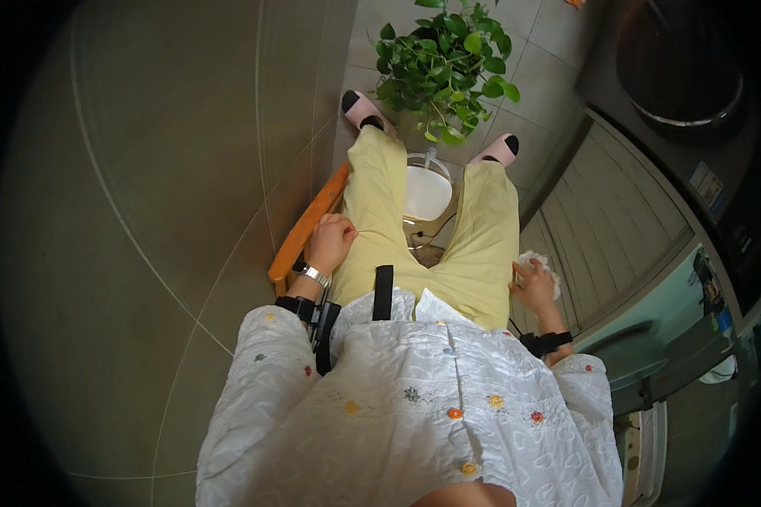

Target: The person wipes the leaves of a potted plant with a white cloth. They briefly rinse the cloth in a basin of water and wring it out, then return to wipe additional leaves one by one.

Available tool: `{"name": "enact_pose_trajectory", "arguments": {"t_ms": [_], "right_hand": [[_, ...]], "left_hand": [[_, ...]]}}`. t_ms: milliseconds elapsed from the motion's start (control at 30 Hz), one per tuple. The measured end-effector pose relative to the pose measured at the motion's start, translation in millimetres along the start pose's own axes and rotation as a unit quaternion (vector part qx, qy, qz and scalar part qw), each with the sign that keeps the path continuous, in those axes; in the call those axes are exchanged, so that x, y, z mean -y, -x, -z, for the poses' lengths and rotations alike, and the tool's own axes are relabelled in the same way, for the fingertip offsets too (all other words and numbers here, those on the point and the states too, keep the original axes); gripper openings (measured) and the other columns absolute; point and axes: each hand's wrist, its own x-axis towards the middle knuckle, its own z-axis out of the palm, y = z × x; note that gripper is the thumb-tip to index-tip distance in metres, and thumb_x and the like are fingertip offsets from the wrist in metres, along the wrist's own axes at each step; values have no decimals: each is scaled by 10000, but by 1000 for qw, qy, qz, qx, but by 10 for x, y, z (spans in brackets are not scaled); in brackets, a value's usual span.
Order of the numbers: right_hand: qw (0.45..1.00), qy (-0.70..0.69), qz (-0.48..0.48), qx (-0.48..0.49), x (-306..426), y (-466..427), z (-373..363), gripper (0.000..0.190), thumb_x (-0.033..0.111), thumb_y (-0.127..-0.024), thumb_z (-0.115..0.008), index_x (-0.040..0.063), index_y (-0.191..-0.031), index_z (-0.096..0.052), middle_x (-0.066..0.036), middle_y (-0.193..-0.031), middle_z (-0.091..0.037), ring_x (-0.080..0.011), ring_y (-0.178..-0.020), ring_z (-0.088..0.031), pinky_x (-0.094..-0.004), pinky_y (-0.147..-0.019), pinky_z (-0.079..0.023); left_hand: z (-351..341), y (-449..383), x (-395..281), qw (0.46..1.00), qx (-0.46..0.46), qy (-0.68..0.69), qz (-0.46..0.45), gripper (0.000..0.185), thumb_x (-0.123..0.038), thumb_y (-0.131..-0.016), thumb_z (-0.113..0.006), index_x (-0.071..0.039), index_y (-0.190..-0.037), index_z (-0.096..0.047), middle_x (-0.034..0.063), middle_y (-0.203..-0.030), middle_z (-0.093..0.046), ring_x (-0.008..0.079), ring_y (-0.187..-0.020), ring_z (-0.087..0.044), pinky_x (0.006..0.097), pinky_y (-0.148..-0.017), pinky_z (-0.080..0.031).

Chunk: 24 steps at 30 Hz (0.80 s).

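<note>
My left hand (335, 239) rests against the left thigh of my pale yellow trousers (377, 184), beside an orange-brown wooden armrest (311, 218). Its thumb and fingertips are together, and I see nothing certain between them. Out past my right thigh, my right hand (536, 285) has bent fingers around a crumpled white tissue or cloth (552, 272), partly hidden behind them. A metal-banded watch (316, 275) and a black strap (297, 307) are on my left wrist. Another black strap (546, 343) circles my right forearm.
A leafy green potted plant (447, 70) stands beyond my pink slippers (500, 149). Between my legs is a rounded white object (426, 193), with a dark cable (423, 234) behind it. A large tiled wall (165, 190) rises on the left. A slatted cabinet front (609, 222) stands on the right.
</note>
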Motion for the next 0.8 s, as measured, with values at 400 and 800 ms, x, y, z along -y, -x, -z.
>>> {"name": "enact_pose_trajectory", "arguments": {"t_ms": [400,800], "right_hand": [[947,-216,103,214,-236,1295,57,62,104,-673,-676,143,-721,-674,-83,-739,-571,-284,-751,-562,-403,-651,-450],[796,-247,-140,535,-553,536,-434,303,270,-832,-597,119,-1093,-635,-105,-978,-668,-178,-857,-632,-306,-766,-473]], "left_hand": [[281,951,110,746,344,422,384,180,-237,-909,-495,-87,-830,-554,-38,-682,-539,44,-559,-483,179,-491,-373],[-1193,1244,908,738,335,269,521,339,-322,-857,-464,-16,-916,-597,83,-654,-604,184,-589,-606,326,-483,-494]]}}
